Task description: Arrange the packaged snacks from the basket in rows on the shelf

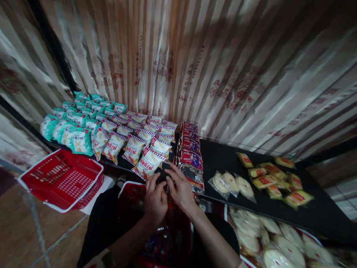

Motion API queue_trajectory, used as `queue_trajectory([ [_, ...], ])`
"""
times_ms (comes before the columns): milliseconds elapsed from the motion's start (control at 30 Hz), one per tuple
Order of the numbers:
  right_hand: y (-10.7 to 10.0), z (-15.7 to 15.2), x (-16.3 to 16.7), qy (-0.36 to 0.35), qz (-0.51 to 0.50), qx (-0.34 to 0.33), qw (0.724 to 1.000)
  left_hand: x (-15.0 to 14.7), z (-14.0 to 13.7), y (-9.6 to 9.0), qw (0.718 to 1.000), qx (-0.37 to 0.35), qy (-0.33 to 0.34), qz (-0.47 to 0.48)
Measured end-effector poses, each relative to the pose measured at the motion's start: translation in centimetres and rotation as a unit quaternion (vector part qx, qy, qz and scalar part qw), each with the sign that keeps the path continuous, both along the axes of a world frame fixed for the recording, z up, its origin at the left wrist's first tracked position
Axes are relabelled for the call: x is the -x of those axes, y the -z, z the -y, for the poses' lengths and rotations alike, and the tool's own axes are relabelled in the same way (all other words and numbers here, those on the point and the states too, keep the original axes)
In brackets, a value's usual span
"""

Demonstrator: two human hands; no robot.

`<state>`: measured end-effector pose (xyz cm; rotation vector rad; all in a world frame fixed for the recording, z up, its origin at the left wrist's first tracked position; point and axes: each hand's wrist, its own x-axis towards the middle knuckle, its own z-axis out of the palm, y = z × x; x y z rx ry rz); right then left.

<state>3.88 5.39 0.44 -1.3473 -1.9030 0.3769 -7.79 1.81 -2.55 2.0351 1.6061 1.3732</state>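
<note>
My left hand (155,198) and my right hand (181,189) are close together at the front edge of the black shelf, above a red basket (130,190) between my legs. The left fingers are curled in, the right fingers bent towards them; what they hold, if anything, is too dark to make out. Just beyond my fingers lies a white snack bag (149,163) with a striped border, at the front of several similar bags. Beside my right hand stands a row of red and blue packets (191,154). Dark, shiny packets (157,246) lie inside the basket.
Teal snack bags (80,140) fill the shelf's left end. To the right are round pale cakes (230,183) in clear wrap and yellow packets (269,178). An empty-looking red basket (72,178) stands left; another container holds wrapped pale cakes (287,250). A curtain (190,57) hangs behind.
</note>
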Motion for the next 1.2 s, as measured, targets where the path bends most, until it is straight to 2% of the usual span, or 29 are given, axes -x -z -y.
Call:
queue_trajectory([
  [100,1.1,-0.7,1.3,0.013,-0.028,0.020,0.999,2.2,-0.3,1.3,0.998,0.003,-0.057,-0.028],
  [200,1.6,-2.7,1.8,0.048,-0.035,0.028,0.998,3.9,-1.2,2.2,0.993,-0.005,-0.104,-0.051],
  [367,1.7,-5.8,2.2,0.077,-0.044,0.058,0.994,5.2,-3.2,3.2,0.990,-0.006,-0.135,-0.042],
  [567,1.3,-7.4,2.4,0.070,-0.082,0.059,0.992,4.8,-5.1,3.6,0.991,0.004,-0.133,-0.023],
  [800,0.5,-8.2,1.7,0.075,-0.113,0.098,0.986,3.7,-6.5,2.8,0.991,0.010,-0.131,0.021],
  [1200,1.3,-8.6,1.7,0.088,-0.118,0.093,0.985,2.5,-7.9,2.0,0.987,0.016,-0.137,0.079],
])
